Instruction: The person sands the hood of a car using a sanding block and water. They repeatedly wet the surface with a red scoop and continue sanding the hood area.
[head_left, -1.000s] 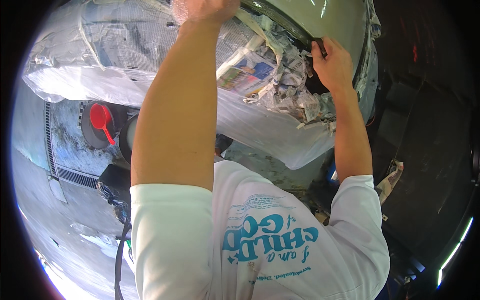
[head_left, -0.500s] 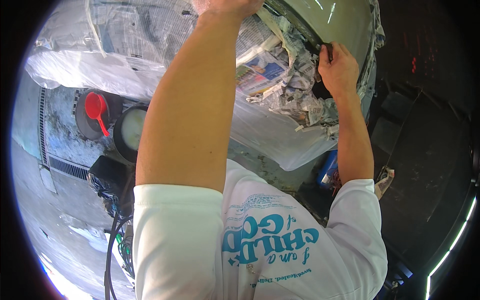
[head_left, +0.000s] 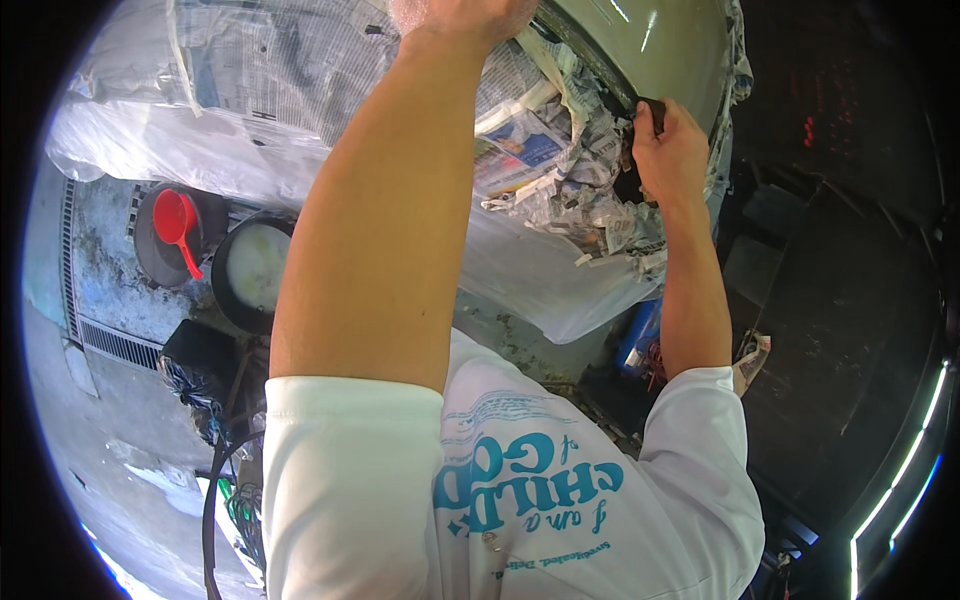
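Down slides the right hand (head_left: pixel 673 152) since the earlier frame: near two o'clock in the head view, fingers curled in, pinching a small dark piece (head_left: pixel 655 110) by the edge of the pale panel (head_left: pixel 670 55). Looks light, perhaps rubbery; its sides seem the place to hold. Up at twelve, the left hand (head_left: pixel 472 18) leaves frame, its grip impossible to tell. Crumpled newspaper (head_left: pixel 592 200), likely easily torn, bunches toward the right hand's eight o'clock.

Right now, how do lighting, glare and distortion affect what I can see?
Head view: bright streaks of glare on the glossy pale panel; lower-left floor washed out at the rim; right side dim, details hard to tell; light strip bowed by the fisheye; left hand cut off by the top edge; right hand reasonably clear.
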